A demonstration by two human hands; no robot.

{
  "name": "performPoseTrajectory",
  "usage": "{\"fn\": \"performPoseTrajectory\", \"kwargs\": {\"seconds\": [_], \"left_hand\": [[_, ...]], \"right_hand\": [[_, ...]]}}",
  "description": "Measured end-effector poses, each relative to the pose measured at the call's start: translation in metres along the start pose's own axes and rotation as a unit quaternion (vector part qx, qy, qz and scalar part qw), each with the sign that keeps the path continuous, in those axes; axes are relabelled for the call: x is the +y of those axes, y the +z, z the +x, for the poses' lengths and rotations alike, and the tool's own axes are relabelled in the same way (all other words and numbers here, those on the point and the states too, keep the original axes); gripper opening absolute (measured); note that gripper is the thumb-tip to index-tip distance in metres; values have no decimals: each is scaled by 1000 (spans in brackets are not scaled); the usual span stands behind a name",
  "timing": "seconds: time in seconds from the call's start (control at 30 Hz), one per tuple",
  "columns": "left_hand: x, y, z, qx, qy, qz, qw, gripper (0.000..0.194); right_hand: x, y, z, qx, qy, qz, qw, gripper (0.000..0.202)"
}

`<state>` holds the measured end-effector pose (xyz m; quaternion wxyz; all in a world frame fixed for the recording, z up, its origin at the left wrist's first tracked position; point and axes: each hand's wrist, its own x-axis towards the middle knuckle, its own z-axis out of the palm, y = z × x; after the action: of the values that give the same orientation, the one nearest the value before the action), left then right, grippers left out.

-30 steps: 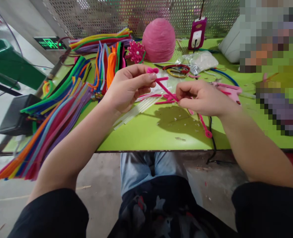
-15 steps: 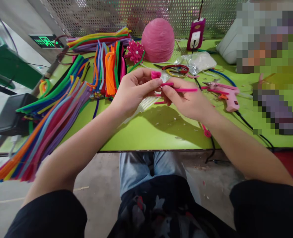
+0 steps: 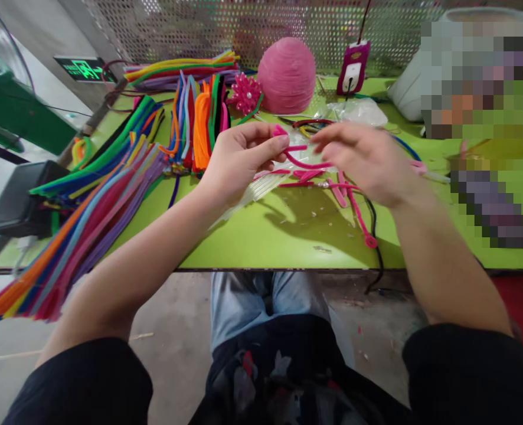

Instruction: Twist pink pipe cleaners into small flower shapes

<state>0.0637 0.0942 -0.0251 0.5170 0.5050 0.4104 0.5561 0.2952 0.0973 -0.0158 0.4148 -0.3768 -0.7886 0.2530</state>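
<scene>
My left hand (image 3: pixel 244 153) is closed, thumb against fingers, pinching a bright pink pipe cleaner (image 3: pixel 306 163) folded into a loop at the fingertips. Two loose ends of it stick out to the right, the lower one curved. My right hand (image 3: pixel 368 159) hovers just right of those ends, blurred, its fingers stretched out and apart. The lower end reaches close to its thumb; whether they touch I cannot make out. Beneath the hands lie short pink pipe cleaner pieces (image 3: pixel 308 175), clear glue sticks (image 3: pixel 261 188) and a pink strand with a coiled end (image 3: pixel 370 241).
Bundles of coloured pipe cleaners (image 3: pixel 106 212) cover the table's left side. Behind stand a pink ribbed dome (image 3: pixel 287 75), a beaded pink flower (image 3: pixel 245 94) and a purple power socket (image 3: pixel 353 68). A black cable (image 3: pixel 379 260) hangs over the front edge.
My right hand has let go of the pink pipe cleaner, opened and moved up and right. The strand's lower end now curves downward. My left hand keeps its pinch almost in place.
</scene>
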Motion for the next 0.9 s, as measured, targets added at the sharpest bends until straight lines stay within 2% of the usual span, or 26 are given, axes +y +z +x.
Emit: {"fn": "performPoseTrajectory", "kwargs": {"seconds": [0.07,0.1,0.13,0.2,0.23,0.3,0.33,0.4,0.47,0.7,0.8,0.9], "left_hand": [[2,-1,-1,-3,-6,-2,1000,12],[3,-1,-2,-5,-13,-5,1000,12],[4,-2,-2,-5,-20,-9,1000,14],[5,-1,-2,-4,-35,-15,999,17],[5,0,-3,0,-39,-15,999,18],[5,1,-3,12,-43,-11,999,20],[5,3,-3,17,-46,-8,999,20],[5,4,-3,24,-55,-1,998,22],[4,5,-2,26,-60,6,998,24],[3,1,2,22,-10,63,998,18],[5,-3,4,4,20,65,998,20],[5,-8,6,-45,67,59,995,17]], "right_hand": [[-6,-15,-1,133,-93,-24,987,29],[-13,-18,-3,196,-154,-60,967,29],[-21,-18,-5,203,-202,-130,949,31],[-38,-5,-9,92,-245,-306,915,37],[-44,5,-10,47,-244,-366,897,40],[-50,27,-9,7,-186,-453,872,38],[-49,37,-8,-5,-166,-466,869,33],[-43,49,-2,-5,-146,-475,868,30],[-35,52,2,1,-145,-473,869,33],[-12,42,3,12,-176,-406,897,31],[-6,41,4,24,-178,-359,916,37],[-6,39,7,27,-170,-287,942,33]]}}
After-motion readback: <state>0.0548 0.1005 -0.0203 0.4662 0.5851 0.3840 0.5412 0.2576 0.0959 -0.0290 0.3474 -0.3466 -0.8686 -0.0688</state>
